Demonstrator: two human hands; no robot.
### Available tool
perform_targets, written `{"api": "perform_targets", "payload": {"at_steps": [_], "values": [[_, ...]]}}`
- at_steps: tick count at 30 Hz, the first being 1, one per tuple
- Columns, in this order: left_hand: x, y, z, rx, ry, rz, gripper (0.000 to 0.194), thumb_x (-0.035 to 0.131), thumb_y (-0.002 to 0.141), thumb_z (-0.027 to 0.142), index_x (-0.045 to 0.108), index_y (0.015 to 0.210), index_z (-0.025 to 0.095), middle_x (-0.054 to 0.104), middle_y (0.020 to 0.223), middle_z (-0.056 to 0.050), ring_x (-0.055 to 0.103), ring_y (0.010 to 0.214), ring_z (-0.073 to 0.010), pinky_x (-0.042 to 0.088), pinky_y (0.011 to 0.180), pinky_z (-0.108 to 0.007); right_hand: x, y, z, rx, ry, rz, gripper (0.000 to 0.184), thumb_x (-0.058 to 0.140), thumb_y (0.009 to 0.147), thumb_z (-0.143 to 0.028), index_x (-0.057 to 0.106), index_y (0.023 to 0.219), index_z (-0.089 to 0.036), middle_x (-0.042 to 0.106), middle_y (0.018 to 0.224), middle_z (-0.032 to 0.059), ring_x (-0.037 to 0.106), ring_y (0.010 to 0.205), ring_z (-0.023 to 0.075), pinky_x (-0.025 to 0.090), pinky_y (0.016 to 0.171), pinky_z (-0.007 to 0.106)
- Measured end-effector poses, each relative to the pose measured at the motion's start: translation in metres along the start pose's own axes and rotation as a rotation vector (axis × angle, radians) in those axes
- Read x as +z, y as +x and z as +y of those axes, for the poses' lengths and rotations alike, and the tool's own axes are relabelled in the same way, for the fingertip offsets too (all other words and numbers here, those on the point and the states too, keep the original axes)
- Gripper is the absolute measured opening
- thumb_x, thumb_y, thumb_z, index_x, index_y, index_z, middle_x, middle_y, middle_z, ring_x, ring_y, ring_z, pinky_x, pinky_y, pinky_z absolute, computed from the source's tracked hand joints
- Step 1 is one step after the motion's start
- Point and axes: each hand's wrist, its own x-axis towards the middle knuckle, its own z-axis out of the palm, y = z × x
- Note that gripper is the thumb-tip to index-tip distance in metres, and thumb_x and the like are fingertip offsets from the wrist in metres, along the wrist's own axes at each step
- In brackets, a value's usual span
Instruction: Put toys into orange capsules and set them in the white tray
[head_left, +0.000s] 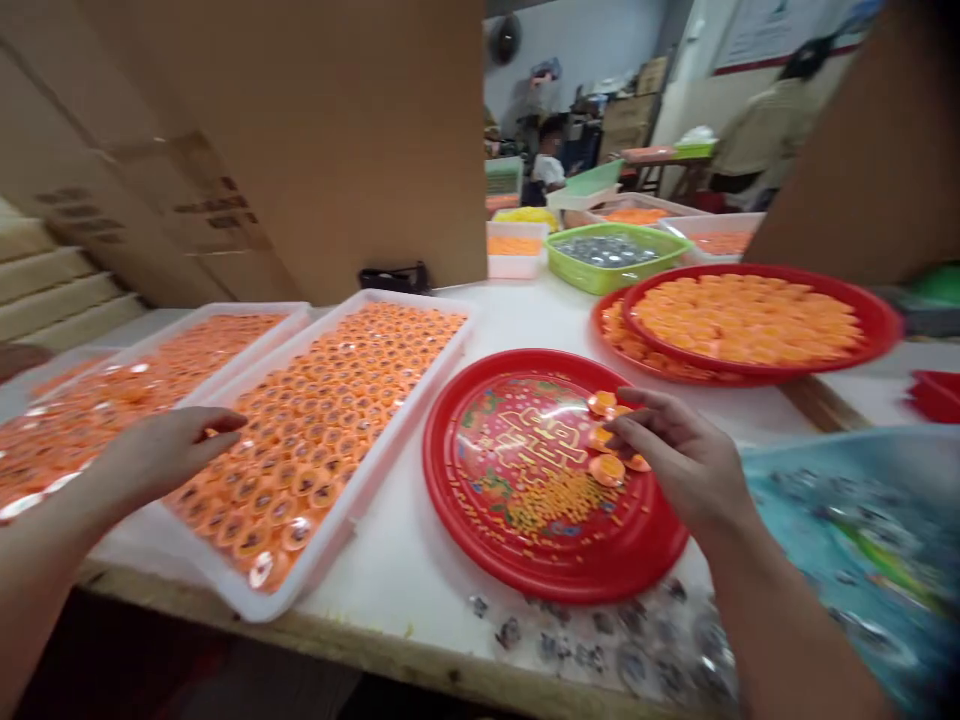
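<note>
My left hand (169, 455) hovers at the near edge of a white plastic tray (390, 400) packed with small round orange cups with dark centres (300, 440). Its fingertips nearly meet at the cups, and a small orange bit shows there. My right hand (690, 465) is curled over a red decorated plate (525, 560), among several loose orange cups (606, 470). Its fingers touch these cups, but whether they grip any is hidden. A second white tray (150, 370) of orange cups lies further left.
Behind the plate, stacked red plates (757, 290) hold orange cups, and a green basket (611, 255) holds grey items. A clear bag of dark pieces (622, 640) lies at the table's front, and a blue sheet (862, 540) lies right. Cardboard panels (300, 130) stand behind; a person (757, 130) works beyond.
</note>
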Motion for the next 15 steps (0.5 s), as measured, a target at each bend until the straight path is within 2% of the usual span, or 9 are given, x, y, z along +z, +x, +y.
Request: {"api": "perform_targets", "payload": {"at_steps": [1,2,4,6,7,9,12,15], "values": [[0.004,-0.005,0.021,0.017,0.062,0.014,0.029,0.051,0.074,0.047,0.067,0.084,0.024,0.063,0.065,0.012,0.05,0.066,-0.009,0.035,0.074,-0.022,-0.003,0.001,0.0,-0.025,0.005,0.047,0.037,0.071,0.074,-0.038,0.059,0.103,-0.019,0.063,0.07,0.0007,0.061,0.059,0.015,0.052,0.054,0.027],[0.011,-0.011,0.045,0.077,0.064,-0.02,0.03,0.05,0.076,0.047,0.066,0.09,0.025,0.065,0.072,0.012,0.052,0.068,-0.0096,0.036,0.072,-0.022,-0.006,0.002,0.0,-0.046,0.009,0.089,0.034,0.07,0.075,-0.036,0.06,0.102,-0.019,0.063,0.071,0.0005,0.061,0.059,0.0139,0.051,0.054,0.026],[0.032,-0.026,0.101,0.259,-0.09,-0.039,0.027,0.052,0.077,0.043,0.066,0.089,0.023,0.068,0.084,0.006,0.056,0.072,-0.0125,0.039,0.07,-0.023,-0.012,0.004,0.0,-0.086,0.014,0.16,0.028,0.068,0.077,-0.032,0.061,0.1,-0.018,0.064,0.072,0.0008,0.06,0.059,0.0124,0.05,0.053,0.024],[0.066,-0.042,0.161,0.515,-0.289,-0.227,0.024,0.055,0.077,0.04,0.068,0.085,0.021,0.068,0.085,-0.001,0.059,0.078,-0.0177,0.043,0.071,-0.026,-0.018,0.005,-0.001,-0.115,0.029,0.218,0.024,0.067,0.078,-0.03,0.062,0.098,-0.018,0.065,0.073,0.001,0.06,0.059,0.0121,0.049,0.052,0.024],[0.086,-0.048,0.189,0.577,-0.335,-0.317,0.023,0.054,0.078,0.036,0.067,0.089,0.02,0.068,0.09,-0.004,0.06,0.083,-0.0195,0.044,0.073,-0.028,-0.021,0.006,-0.002,-0.124,0.04,0.245,0.023,0.067,0.078,-0.029,0.062,0.097,-0.018,0.065,0.072,0.001,0.06,0.057,0.0121,0.049,0.051,0.023],[0.127,-0.057,0.237,0.651,-0.372,-0.4,0.026,0.053,0.078,0.028,0.064,0.099,0.018,0.067,0.099,-0.007,0.06,0.089,-0.0204,0.045,0.077,-0.03,-0.027,0.007,-0.003,-0.136,0.061,0.29,0.021,0.067,0.077,-0.029,0.062,0.094,-0.017,0.065,0.072,0.0012,0.06,0.054,0.012,0.048,0.048,0.023],[0.179,-0.063,0.287,0.673,-0.337,-0.377,0.034,0.058,0.074,0.035,0.06,0.102,0.015,0.064,0.098,-0.01,0.059,0.088,-0.0229,0.045,0.076,-0.032,-0.036,0.009,-0.005,-0.165,0.064,0.342,0.019,0.066,0.078,-0.029,0.062,0.091,-0.017,0.065,0.071,0.0011,0.06,0.053,0.0115,0.049,0.047,0.023],[0.209,-0.068,0.312,0.605,-0.213,-0.29,0.041,0.06,0.071,0.047,0.059,0.097,0.015,0.061,0.095,-0.012,0.059,0.087,-0.0266,0.045,0.073,-0.035,-0.043,0.009,-0.008,-0.208,0.04,0.381,0.018,0.064,0.079,-0.028,0.061,0.092,-0.017,0.064,0.072,0.0001,0.059,0.054,0.0109,0.05,0.049,0.023]]}}
